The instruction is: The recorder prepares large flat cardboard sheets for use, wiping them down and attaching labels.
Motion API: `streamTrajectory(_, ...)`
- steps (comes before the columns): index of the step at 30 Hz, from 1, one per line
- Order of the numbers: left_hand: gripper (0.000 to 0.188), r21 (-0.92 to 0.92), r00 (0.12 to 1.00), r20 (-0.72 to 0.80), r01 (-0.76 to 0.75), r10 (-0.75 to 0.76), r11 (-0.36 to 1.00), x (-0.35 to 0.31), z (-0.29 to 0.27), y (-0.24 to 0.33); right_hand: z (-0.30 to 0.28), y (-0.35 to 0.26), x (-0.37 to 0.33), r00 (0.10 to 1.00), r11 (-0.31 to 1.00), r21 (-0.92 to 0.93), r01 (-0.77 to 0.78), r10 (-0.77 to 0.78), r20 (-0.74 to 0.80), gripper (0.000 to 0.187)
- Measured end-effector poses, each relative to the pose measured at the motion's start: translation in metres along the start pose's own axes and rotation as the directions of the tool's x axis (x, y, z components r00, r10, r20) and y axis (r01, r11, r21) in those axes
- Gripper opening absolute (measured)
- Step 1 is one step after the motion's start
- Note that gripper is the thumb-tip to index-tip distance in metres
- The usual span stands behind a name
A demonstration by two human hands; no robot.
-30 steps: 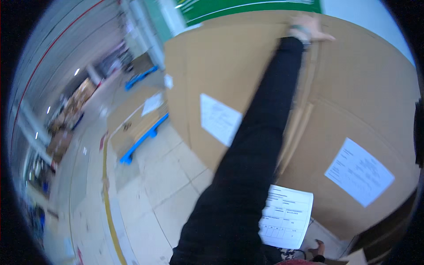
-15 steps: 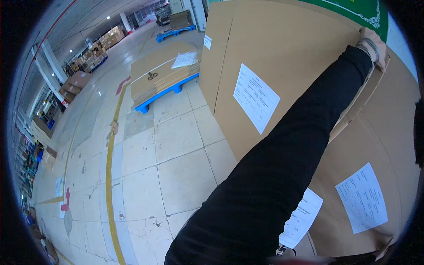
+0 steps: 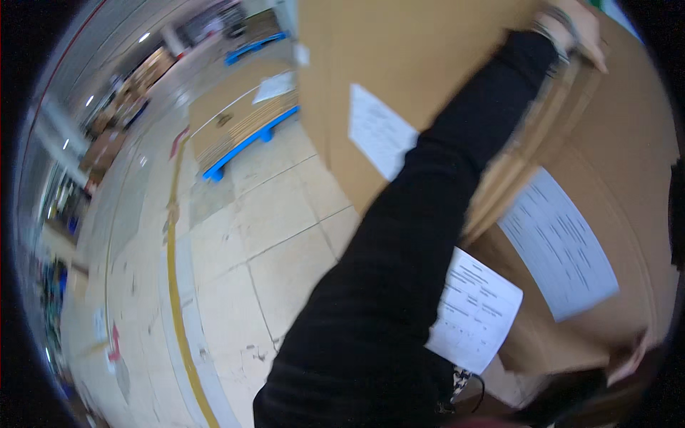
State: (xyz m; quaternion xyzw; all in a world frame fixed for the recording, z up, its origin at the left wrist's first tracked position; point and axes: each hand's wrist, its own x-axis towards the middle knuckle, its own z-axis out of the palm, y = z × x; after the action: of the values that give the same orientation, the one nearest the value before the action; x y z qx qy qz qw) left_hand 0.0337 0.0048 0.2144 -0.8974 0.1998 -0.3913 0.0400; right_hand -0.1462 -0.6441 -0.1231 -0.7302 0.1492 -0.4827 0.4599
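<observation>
The front carton point(image 3: 621, 164) has risen since half a second ago, the back carton point(image 3: 421, 57) standing just left of it, a white label point(image 3: 560, 246) on its face, the left hand point(image 3: 576, 32) gripping its top edge, and the right hand point(image 3: 629, 360) at its lower corner, finger state too blurred to tell.

L hand point(image 3: 579, 34) was blurred, tall cardboard point(image 3: 399, 50) cut off up top, print on white labels point(image 3: 560, 246) unreadable; dark obj. point(image 3: 225, 120) on far stack point(image 3: 253, 118) couldn't be ID'd
</observation>
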Motion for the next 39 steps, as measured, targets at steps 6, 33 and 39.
streamTrajectory(6,0.070,-0.046,0.997,0.029,-0.069,0.071,0.997,0.059,0.082,0.014,0.258,-0.090,-0.114,0.968,0.915,0.342,-0.215,0.155,0.195,0.014)
streamTrajectory(33,0.039,-0.430,0.862,-0.497,-0.348,0.103,0.833,-0.055,0.191,0.046,0.340,-0.134,-0.172,0.374,0.987,0.083,0.138,-0.130,0.918,0.052)
streamTrajectory(39,0.025,-0.718,0.766,0.439,0.613,-0.470,0.329,-0.321,0.211,0.031,0.300,-0.167,-0.238,0.128,0.967,0.077,0.242,-0.111,0.986,0.066)
